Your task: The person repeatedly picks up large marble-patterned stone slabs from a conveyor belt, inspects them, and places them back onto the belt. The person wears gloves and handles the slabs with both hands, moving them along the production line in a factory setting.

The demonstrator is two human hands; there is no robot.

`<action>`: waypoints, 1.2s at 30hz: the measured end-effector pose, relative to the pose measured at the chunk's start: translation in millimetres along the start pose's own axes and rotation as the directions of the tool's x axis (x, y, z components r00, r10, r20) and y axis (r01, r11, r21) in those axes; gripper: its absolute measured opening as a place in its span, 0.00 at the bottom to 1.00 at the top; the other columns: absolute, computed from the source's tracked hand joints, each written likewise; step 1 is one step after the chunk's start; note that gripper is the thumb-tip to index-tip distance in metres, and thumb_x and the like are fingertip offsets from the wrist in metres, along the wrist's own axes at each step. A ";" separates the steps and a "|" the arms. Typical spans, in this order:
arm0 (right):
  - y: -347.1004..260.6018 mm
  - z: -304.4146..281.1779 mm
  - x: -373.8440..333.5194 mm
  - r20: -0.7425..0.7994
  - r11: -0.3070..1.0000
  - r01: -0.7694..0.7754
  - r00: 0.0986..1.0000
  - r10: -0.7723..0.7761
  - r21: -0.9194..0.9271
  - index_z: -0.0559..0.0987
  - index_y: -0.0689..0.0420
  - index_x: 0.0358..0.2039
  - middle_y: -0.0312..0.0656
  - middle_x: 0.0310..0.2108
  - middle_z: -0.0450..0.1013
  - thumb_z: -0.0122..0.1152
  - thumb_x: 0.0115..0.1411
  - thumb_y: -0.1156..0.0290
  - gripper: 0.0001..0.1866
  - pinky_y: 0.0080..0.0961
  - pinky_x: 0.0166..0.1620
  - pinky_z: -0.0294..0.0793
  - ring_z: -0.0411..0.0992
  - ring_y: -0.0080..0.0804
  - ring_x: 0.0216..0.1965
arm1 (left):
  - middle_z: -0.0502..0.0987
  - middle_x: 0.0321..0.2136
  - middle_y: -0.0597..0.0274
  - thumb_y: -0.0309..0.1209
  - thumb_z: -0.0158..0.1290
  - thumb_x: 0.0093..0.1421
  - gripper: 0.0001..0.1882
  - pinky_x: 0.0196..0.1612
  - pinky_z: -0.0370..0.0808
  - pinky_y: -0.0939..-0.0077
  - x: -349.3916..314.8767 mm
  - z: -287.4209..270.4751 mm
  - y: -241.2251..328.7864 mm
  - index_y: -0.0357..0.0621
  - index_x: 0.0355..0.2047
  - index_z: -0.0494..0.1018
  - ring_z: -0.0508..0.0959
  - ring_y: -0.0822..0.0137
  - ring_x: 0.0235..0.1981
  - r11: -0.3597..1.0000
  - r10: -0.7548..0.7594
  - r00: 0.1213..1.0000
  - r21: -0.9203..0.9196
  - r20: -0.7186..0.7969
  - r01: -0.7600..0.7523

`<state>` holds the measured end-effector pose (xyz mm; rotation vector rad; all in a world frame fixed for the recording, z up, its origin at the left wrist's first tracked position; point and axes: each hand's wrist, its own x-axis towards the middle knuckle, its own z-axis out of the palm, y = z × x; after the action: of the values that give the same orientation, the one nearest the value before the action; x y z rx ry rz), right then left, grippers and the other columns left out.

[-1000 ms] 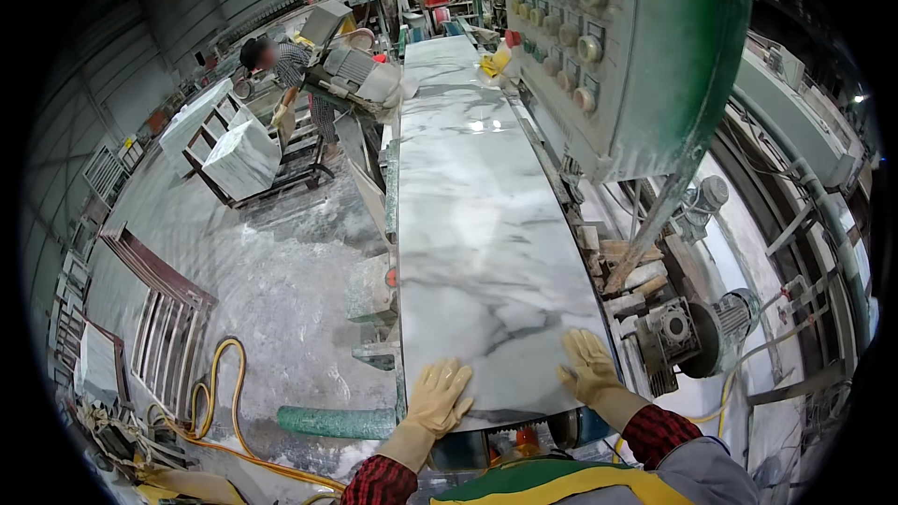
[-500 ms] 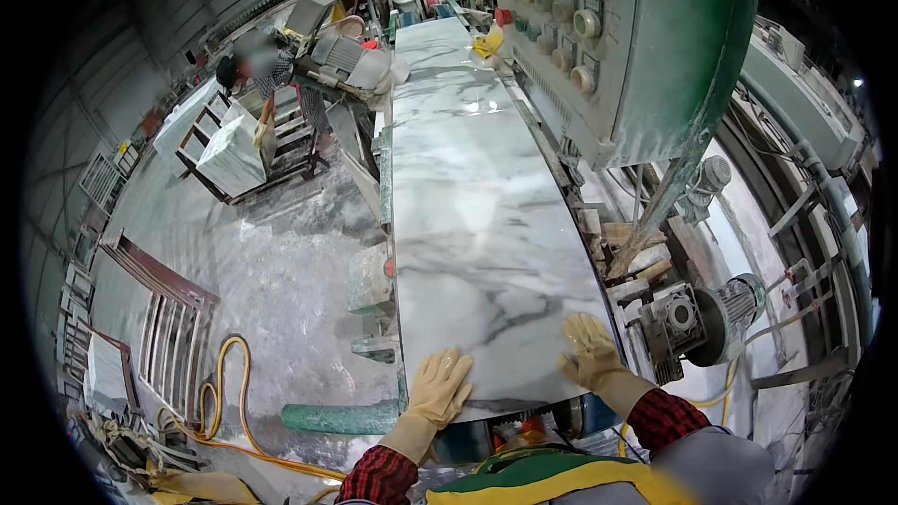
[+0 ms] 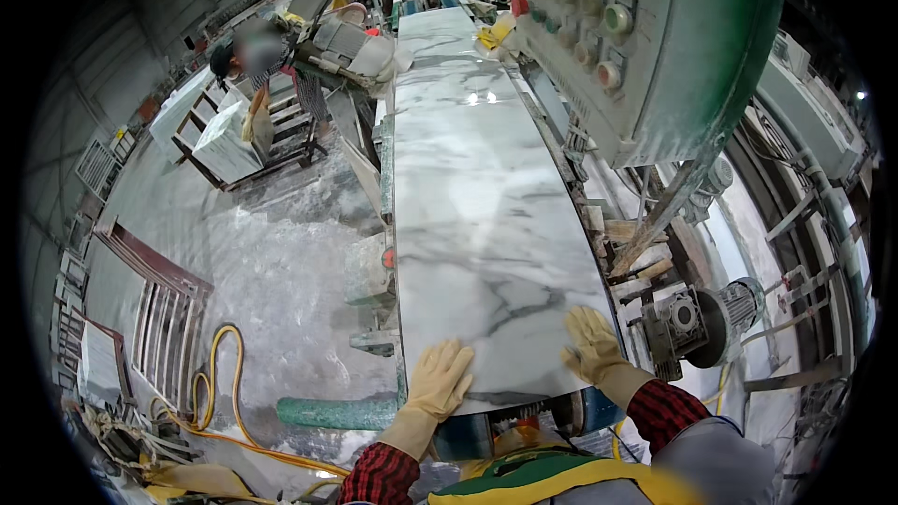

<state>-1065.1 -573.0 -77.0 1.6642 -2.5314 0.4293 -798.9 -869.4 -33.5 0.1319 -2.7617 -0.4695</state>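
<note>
A long, glossy white stone slab (image 3: 482, 224) with grey veins lies flat in front of me and stretches away down the machine line. My left hand (image 3: 438, 381), in a cream rubber glove, rests flat on its near left corner with the fingers stretched out. On the near right edge lies my right hand (image 3: 592, 346), gloved alike, palm down and fingers spread. Neither hand grips anything. Beneath the slab's near end, blue rollers (image 3: 465, 437) show in part.
A control box (image 3: 599, 47) with buttons overhangs the right side. Below it sits a motor (image 3: 730, 318). At left are a green pipe (image 3: 337, 414), a yellow hose (image 3: 220, 365) and a metal rack (image 3: 168, 332). Farther off, a person (image 3: 267, 65) bends over stacked slabs (image 3: 227, 143).
The slab's near edge and both hands on it have shifted slightly away from me. The person at left has moved a hand on the stacked slabs. My view has tilted a little.
</note>
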 end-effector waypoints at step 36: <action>84.3 69.4 10.6 0.029 0.986 0.069 0.997 -0.065 -0.150 0.65 0.62 0.79 0.55 0.81 0.58 0.51 0.79 0.53 0.36 0.45 0.84 0.48 0.53 0.51 0.82 | 0.76 0.65 0.41 0.29 0.58 0.71 0.25 0.66 0.70 0.45 -610.2 -9.3 570.7 0.42 0.67 0.75 0.75 0.36 0.64 -0.220 -0.778 -0.106 0.110 -0.619 0.969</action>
<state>-1140.2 -570.4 -156.9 1.7019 -2.4467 0.2075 -242.3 -246.4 -23.0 2.3494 -1.6623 0.1981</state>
